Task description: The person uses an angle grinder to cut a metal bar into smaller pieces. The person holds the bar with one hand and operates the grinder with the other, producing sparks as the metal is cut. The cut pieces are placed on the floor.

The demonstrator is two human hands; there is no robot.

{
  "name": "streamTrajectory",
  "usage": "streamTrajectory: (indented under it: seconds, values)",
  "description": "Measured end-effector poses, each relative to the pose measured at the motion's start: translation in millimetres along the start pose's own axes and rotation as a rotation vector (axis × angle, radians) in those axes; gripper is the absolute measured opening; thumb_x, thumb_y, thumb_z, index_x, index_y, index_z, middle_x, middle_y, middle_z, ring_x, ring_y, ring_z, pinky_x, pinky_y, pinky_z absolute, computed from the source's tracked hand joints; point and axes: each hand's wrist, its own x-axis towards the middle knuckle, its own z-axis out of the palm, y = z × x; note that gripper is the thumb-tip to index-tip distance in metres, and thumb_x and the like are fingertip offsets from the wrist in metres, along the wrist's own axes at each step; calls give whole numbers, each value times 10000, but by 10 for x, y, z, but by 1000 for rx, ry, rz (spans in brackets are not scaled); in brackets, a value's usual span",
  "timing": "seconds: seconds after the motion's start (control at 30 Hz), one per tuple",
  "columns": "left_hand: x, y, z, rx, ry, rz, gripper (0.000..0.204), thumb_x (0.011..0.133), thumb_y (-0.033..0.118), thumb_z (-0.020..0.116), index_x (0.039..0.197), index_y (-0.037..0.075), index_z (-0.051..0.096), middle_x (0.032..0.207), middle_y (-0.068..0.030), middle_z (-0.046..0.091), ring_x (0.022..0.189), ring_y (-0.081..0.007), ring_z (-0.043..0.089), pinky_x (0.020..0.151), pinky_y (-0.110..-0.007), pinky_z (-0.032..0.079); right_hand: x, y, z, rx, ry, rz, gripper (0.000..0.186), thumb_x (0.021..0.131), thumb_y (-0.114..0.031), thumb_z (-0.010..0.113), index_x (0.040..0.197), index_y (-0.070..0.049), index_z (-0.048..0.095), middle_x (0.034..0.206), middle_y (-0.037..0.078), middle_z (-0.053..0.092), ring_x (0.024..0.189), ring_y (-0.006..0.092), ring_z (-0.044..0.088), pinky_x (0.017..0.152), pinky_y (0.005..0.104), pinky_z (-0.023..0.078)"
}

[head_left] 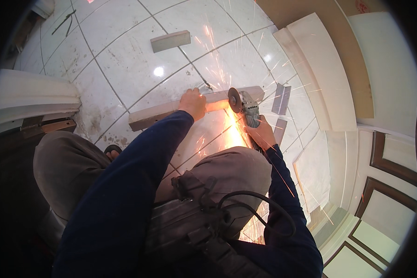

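A long grey rectangular bar (153, 113) lies across the floor in front of me. My left hand (192, 104) is closed over the bar near its middle, fingers bent over the far side. An angle grinder (250, 111) is in my right hand (262, 133), whose fingers wrap its dark body. The grinder's round cutting disc (235, 100) meets the bar to the right of my left hand. Bright orange sparks (234, 132) pour from there toward my knees, and thinner streaks fly away across the tiles. Glare hides the exact contact point.
A short grey block (170, 41) rests on the tiled floor (120, 28) farther off. Two short metal pieces, one an angled offcut (281, 98), lie right of the grinder. Large pale panels (306, 69) stand at the right. A black cable (264, 204) loops by my right forearm.
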Motion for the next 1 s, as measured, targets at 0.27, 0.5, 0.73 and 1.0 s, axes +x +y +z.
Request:
streamTrajectory:
  seconds: [0.27, 0.5, 0.73, 1.0]
  values:
    - [17, 26, 28, -18, -2, 10, 325, 840, 303, 830, 1048, 55, 799, 1145, -167, 668, 1086, -340, 667, 857, -427, 603, 50, 56, 24, -61, -7, 29, 692, 777, -379, 792, 1255, 74, 579, 1102, 305, 735, 1054, 430, 731, 905, 463, 573]
    - [9, 11, 20, -40, -8, -8, 330, 848, 303, 822, 1061, 52, 800, 1163, -172, 663, 1097, -340, 665, 867, -433, 605, 18, 2, -36, 45, -33, -10, 720, 773, -397, 788, 1284, 64, 576, 1124, 287, 736, 1059, 417, 731, 918, 453, 575]
    - [4, 8, 2, -13, -12, 11, 392, 866, 324, 807, 1084, 0, 768, 1150, -173, 667, 1089, -338, 676, 855, -433, 605, 1, 157, 20, 21, -13, -160, 654, 757, -386, 777, 1212, 57, 620, 1119, 283, 720, 1050, 422, 718, 898, 461, 576]
    - [4, 14, 23, -25, 21, 7, 311, 847, 292, 817, 1041, 50, 805, 1144, -171, 668, 1074, -340, 674, 827, -449, 617, 29, 174, 88, -5, 12, -22, 702, 735, -395, 796, 1211, 76, 585, 1056, 307, 734, 982, 440, 738, 876, 462, 580]
